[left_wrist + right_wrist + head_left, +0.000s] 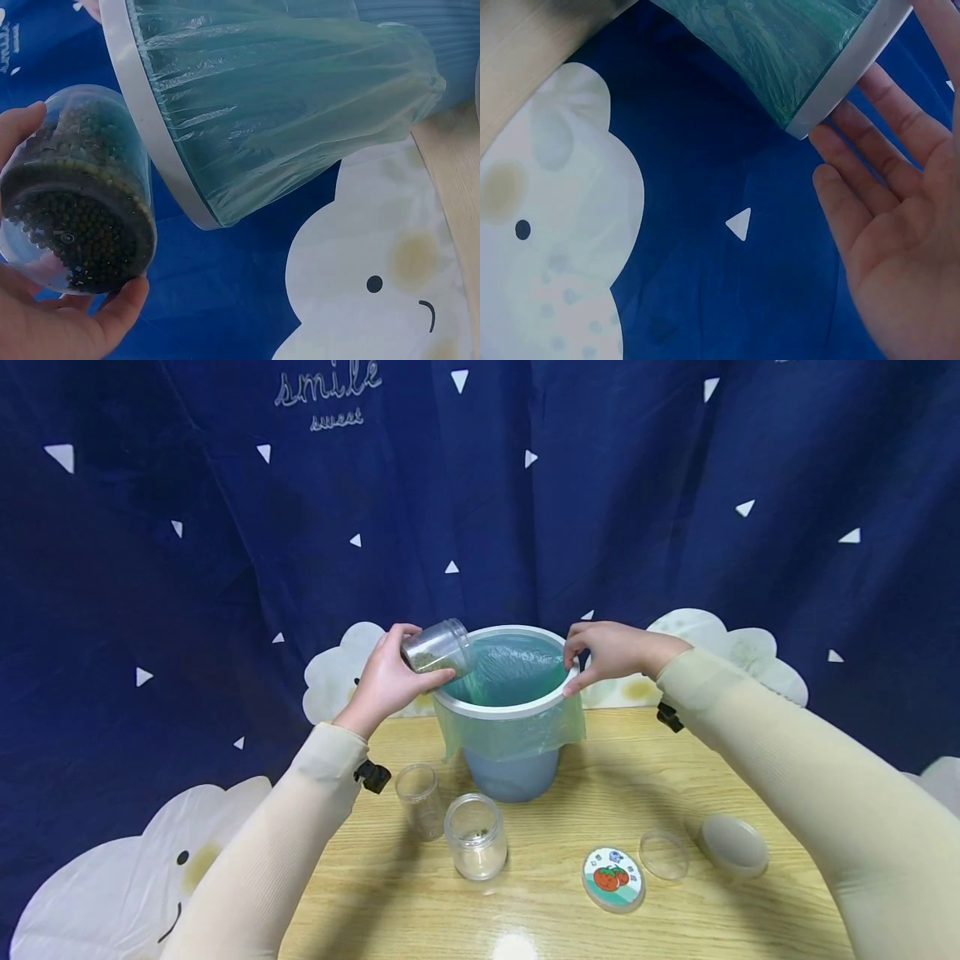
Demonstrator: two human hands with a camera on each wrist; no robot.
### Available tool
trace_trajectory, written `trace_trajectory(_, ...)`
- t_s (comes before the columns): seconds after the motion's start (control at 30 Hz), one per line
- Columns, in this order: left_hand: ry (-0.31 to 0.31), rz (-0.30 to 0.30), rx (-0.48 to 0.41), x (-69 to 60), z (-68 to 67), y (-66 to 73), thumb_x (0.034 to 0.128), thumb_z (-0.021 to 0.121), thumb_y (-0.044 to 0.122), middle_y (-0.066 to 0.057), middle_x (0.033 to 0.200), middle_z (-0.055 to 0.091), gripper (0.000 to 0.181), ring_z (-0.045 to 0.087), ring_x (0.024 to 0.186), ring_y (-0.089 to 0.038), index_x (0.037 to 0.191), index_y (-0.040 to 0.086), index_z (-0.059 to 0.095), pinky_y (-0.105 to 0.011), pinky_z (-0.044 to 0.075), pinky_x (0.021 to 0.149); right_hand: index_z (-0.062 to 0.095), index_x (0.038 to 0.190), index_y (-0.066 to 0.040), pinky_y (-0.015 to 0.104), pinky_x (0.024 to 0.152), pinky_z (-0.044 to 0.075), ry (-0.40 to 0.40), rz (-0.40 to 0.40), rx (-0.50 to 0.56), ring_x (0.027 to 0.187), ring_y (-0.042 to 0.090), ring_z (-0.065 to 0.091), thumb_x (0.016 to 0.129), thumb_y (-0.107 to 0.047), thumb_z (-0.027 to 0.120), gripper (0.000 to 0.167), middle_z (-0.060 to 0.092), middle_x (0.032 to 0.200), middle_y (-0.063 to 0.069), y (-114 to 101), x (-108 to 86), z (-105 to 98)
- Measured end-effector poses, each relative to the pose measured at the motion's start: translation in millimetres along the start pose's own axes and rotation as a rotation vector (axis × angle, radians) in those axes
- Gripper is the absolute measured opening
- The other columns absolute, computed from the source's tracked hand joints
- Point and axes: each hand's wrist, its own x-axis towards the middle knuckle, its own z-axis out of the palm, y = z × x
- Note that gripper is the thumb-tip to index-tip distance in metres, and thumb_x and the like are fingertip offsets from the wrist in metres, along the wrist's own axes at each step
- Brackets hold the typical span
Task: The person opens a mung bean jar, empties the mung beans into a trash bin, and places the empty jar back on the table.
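Observation:
My left hand point(392, 681) grips a clear plastic jar point(438, 647) round its body. The jar lies tilted, its mouth toward the bin's left rim. Small dark green beans point(82, 232) show through its base in the left wrist view. A blue trash bin point(510, 777) with a white rim point(498, 712) stands upright on the table, lined with a thin green bag point(487, 735) folded over the outside. At the right side of that rim, my right hand point(611, 650) holds on with thumb and fingers. The bin's bottom inside is hidden.
Before the bin stand a tall clear container point(422, 802) and an open clear jar point(477, 839) with a few bits inside. Right of them lie a tomato-printed lid point(613, 878), a clear ring-like lid point(663, 855) and a pale round lid point(735, 843). A blue curtain point(480, 493) hangs behind.

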Motion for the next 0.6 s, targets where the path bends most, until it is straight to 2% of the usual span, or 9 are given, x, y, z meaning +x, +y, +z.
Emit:
trace_trajectory(0.23, -0.012, -0.020, -0.012, -0.6, 0.6, 0.6, 0.0781, 0.089, 0.040, -0.017, 0.135, 0.053, 0.085, 0.056, 0.117, -0.034, 0.143, 0.009, 0.044, -0.050, 0.052, 0.096, 0.072, 0.092, -0.015, 0.040, 0.087, 0.048, 0.007, -0.002, -0.012, 0.092, 0.023, 0.056, 0.076, -0.047, 0.090, 0.040, 0.062, 0.109, 0.004, 2.9, 0.5, 1.6)
trace_trajectory(0.6, -0.006, -0.033, -0.018, 1.0, 1.3, -0.3, 0.0803, 0.086, 0.044, -0.017, 0.140, 0.054, 0.086, 0.055, 0.123, -0.034, 0.144, 0.007, 0.041, -0.052, 0.049, 0.102, 0.072, 0.091, -0.015, 0.039, 0.086, 0.049, 0.016, -0.010, -0.005, 0.092, 0.022, 0.057, 0.075, -0.047, 0.090, 0.040, 0.063, 0.107, 0.004, 1.7, -0.2, 0.7)
